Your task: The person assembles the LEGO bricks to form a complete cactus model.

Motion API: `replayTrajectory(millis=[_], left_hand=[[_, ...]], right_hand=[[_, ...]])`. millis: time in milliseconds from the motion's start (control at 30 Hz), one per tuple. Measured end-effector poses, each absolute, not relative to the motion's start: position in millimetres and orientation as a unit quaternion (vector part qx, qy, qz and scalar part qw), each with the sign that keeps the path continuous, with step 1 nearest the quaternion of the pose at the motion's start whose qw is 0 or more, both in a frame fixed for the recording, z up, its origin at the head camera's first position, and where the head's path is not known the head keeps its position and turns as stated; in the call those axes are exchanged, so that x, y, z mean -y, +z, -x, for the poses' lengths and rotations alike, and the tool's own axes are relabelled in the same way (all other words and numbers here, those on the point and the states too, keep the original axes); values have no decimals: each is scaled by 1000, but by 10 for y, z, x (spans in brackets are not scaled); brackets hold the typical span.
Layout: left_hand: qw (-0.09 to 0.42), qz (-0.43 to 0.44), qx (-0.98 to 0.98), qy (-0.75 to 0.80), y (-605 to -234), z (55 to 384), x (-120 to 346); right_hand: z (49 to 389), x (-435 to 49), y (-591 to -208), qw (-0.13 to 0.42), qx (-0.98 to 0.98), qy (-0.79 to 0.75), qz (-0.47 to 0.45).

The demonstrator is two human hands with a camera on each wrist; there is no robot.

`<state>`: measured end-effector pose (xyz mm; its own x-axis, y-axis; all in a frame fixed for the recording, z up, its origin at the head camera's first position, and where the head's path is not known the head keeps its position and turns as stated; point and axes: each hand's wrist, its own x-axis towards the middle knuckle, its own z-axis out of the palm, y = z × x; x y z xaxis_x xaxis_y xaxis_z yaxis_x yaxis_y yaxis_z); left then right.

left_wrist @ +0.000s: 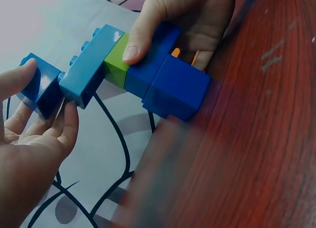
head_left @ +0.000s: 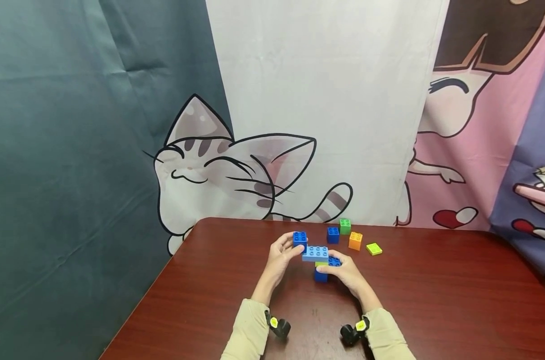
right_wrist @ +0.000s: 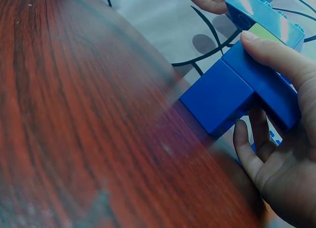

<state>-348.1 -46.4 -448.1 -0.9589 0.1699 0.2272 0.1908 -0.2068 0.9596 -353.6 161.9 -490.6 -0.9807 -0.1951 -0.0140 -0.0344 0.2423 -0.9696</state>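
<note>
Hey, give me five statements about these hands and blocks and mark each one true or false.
1. The left hand holds a dark blue block. True.
2. The right hand holds nothing. False: it grips the joined blocks.
3. The light blue block sits on a lime block. True.
4. The orange block rests on the table. True.
5. In the head view, the flat lime piece is left of the orange block. False: it is to the right.

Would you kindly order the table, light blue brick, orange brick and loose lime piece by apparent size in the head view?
1. Table
2. Light blue brick
3. Orange brick
4. Loose lime piece
</note>
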Motion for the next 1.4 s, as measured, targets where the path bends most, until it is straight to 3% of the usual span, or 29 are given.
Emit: replayTrajectory(millis=[1400], left_hand=[[-38,193,642,-741,-4547,3510,518]], right_hand=[[3512,-1582,-4944,44,-781,-620,58]])
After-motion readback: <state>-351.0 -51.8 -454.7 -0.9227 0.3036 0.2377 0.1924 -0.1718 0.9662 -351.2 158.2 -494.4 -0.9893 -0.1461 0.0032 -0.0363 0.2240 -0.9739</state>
